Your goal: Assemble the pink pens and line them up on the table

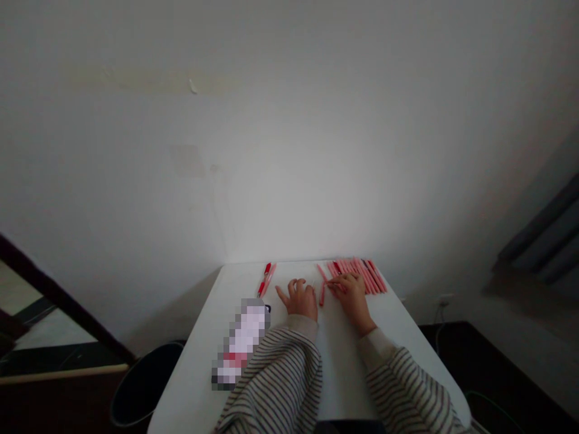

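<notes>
Over the middle of the white table, my left hand [299, 299] is palm down, its outer finger stretched to the left and the others bent. Its thumb and index tip come together by a faint, thin, clear piece too small to name. My right hand [355, 299] has its fingers closed on a small reddish pen part, mostly hidden beneath them. Between the hands lies a short pink pen barrel [322, 295]; a second pink piece [321, 272] slants just behind it. Right of these, a row of pink pens [373, 277] lies side by side, partly behind my right hand.
A red pen [262, 287] and a pink piece [270, 278] lie at the table's back left. A pixelated phone-like object [242, 340] is beside my left sleeve. The white table [194, 367] meets the wall. A dark bin [145, 386] stands left; a wall socket [446, 298] is right.
</notes>
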Action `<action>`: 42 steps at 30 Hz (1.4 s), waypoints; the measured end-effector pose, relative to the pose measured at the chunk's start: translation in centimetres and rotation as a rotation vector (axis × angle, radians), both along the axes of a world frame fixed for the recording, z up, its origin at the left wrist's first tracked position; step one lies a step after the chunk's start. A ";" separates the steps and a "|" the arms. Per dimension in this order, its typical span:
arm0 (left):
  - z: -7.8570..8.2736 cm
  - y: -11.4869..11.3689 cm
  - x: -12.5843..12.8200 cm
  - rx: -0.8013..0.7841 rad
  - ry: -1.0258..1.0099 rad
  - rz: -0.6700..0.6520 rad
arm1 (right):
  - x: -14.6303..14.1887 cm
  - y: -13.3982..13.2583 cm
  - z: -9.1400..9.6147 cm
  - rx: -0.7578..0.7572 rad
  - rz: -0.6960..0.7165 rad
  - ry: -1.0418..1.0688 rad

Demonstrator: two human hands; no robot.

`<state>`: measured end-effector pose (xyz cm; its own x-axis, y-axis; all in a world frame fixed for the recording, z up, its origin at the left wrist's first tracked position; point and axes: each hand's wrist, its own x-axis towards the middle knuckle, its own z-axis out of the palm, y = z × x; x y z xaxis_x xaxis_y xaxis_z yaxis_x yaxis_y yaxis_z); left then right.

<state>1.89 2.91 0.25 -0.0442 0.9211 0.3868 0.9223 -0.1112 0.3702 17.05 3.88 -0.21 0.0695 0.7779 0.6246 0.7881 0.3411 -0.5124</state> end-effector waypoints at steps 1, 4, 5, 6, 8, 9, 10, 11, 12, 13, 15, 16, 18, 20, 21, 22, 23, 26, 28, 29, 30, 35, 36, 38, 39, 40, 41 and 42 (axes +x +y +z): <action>0.0 0.0 0.0 0.000 -0.001 -0.001 | 0.0 0.0 0.0 0.002 -0.001 0.002; -0.2 0.1 0.0 0.003 -0.004 0.005 | -0.1 0.1 -0.2 -0.011 0.014 0.004; -0.2 0.1 0.0 0.006 -0.003 0.006 | -0.1 0.1 -0.2 -0.017 0.013 0.011; -0.2 0.1 0.0 0.010 -0.002 0.011 | -0.1 0.2 -0.3 -0.025 0.010 0.020; -0.2 0.2 0.0 0.022 -0.002 0.017 | -0.1 0.3 -0.5 -0.041 0.004 0.047; -0.2 0.2 0.0 0.027 -0.005 0.019 | 0.0 0.4 -0.6 -0.049 0.002 0.064; -0.2 0.2 0.1 0.030 -0.009 0.025 | 0.0 0.4 -0.8 -0.054 0.000 0.080; -0.1 0.2 0.1 0.032 -0.017 0.033 | 0.0 0.5 -0.9 -0.056 -0.002 0.096; -0.1 0.1 0.1 0.031 -0.028 0.043 | 0.0 0.5 -1.0 -0.055 -0.004 0.111; -0.1 0.1 0.2 0.027 -0.044 0.057 | 0.0 0.6 -1.0 -0.052 -0.006 0.123; -0.1 0.0 0.2 0.014 -0.087 0.083 | 0.0 0.6 -1.1 -0.045 -0.006 0.135; -0.1 -0.1 0.2 0.010 -0.108 0.084 | 0.0 0.6 -1.2 -0.041 -0.007 0.133; -0.1 -0.2 0.1 0.013 -0.145 0.077 | -0.1 0.5 -1.2 -0.034 -0.009 0.118; -0.1 -0.3 0.0 0.028 -0.166 0.068 | -0.2 0.5 -1.1 -0.035 -0.009 0.097; -0.1 -0.3 -0.1 0.037 -0.172 0.067 | -0.2 0.5 -1.1 -0.037 -0.008 0.090; -0.1 -0.3 -0.1 0.047 -0.177 0.066 | -0.2 0.5 -1.1 -0.038 -0.006 0.087; -0.2 -0.4 -0.1 0.056 -0.179 0.065 | -0.2 0.5 -1.2 -0.040 -0.004 0.086; -0.3 -0.3 -0.1 0.074 -0.178 0.062 | -0.3 0.5 -1.2 -0.036 0.006 0.082; -0.4 -0.2 0.0 0.073 -0.178 0.067 | -0.3 0.5 -1.2 -0.028 0.008 0.080; -0.4 -0.2 0.0 0.071 -0.179 0.071 | -0.4 0.4 -1.2 -0.025 0.006 0.078; -0.4 -0.2 0.0 0.069 -0.181 0.073 | -0.4 0.4 -1.2 -0.023 0.004 0.075; -0.6 -0.1 0.1 0.064 -0.162 0.079 | -0.6 0.4 -1.2 -0.025 0.005 0.052; -0.6 -0.1 0.1 0.061 -0.153 0.080 | -0.6 0.4 -1.1 -0.025 0.005 0.051; -0.5 -0.1 0.1 0.050 -0.141 0.078 | -0.6 0.3 -1.0 -0.031 0.010 0.051; -0.5 -0.1 0.1 0.043 -0.140 0.077 | -0.7 0.2 -1.0 -0.035 0.016 0.049; -0.5 -0.1 0.1 0.038 -0.142 0.078 | -0.7 0.1 -0.8 -0.040 0.023 0.046; -0.5 -0.1 0.1 0.034 -0.147 0.080 | -0.8 0.0 -0.7 -0.043 0.032 0.039; -0.6 -0.1 0.0 0.033 -0.153 0.081 | -0.8 -0.1 -0.6 -0.046 0.045 0.030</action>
